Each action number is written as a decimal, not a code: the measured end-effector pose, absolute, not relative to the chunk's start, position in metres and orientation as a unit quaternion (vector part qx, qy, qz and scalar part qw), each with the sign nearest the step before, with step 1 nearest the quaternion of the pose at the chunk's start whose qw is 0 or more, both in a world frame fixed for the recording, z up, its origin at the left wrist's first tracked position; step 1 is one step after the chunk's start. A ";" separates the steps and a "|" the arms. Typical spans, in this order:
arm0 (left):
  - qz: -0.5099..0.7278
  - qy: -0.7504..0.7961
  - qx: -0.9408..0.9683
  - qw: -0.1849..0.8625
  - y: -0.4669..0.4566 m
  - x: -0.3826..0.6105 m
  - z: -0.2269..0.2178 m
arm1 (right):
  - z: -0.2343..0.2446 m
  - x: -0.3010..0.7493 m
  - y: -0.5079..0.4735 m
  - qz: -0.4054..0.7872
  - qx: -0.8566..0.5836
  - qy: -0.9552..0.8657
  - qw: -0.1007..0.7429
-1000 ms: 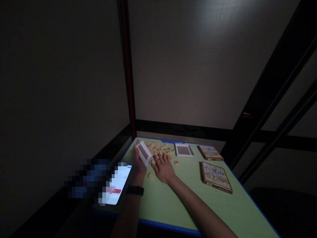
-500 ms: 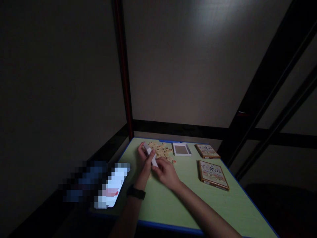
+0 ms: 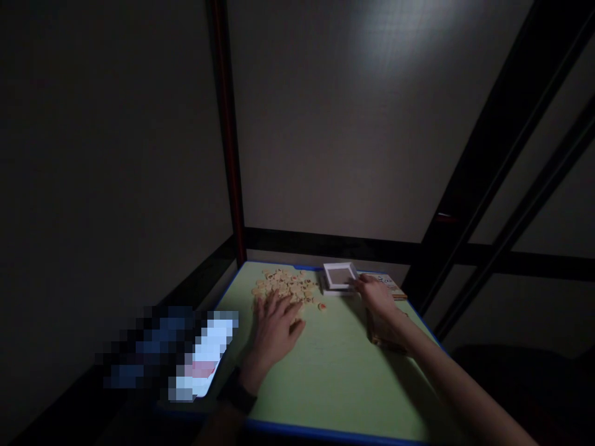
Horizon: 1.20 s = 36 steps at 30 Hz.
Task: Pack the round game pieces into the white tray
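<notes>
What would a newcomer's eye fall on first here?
Probably the lit phone, bright at the green table's left edge amid dimness. Next, the Chinese chess pieces scattered at the far left, the left hand spread over the nearest; then the white tray, which the right hand grips by its right side over a second tray.

Noted a lit phone [image 3: 219, 347] at left edge of green worktop [image 3: 334, 378]; observed grey wall panel [image 3: 325, 155] behind, beside dark-red post [image 3: 228, 124].

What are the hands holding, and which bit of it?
The right hand holds a shallow white rectangular box by its near right corner. The left hand lies over round pale pieces, visibly gripping none.
</notes>
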State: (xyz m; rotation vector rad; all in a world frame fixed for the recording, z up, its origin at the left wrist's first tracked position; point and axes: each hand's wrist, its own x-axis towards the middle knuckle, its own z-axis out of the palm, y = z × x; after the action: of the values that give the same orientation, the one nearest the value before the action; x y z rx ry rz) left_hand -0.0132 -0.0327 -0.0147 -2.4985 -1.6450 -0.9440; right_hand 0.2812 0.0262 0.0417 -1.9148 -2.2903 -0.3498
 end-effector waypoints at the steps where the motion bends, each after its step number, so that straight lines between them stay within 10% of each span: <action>1: -0.269 -0.527 -0.806 0.018 -0.038 -0.016 -0.017 | 0.040 0.283 0.026 -0.118 -0.636 -0.761 0.052; 7: -0.151 -0.557 -0.816 0.018 -0.042 -0.029 -0.025 | 0.036 0.278 0.023 -0.133 -0.629 -0.766 0.017; 16: -0.127 -0.611 -0.781 -0.024 -0.007 -0.019 -0.023 | -0.011 0.191 0.005 0.005 -0.491 -0.837 0.241; 36: -0.179 -0.627 -0.758 0.019 0.032 -0.030 -0.028 | -0.046 0.149 0.052 0.139 -0.458 -0.758 0.443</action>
State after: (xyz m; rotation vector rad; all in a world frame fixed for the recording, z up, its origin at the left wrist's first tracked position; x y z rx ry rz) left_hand -0.0301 0.0321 -0.0281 -2.3535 -1.9454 -0.5555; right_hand 0.1492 0.0523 -0.0463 -1.1367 -1.8798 0.3439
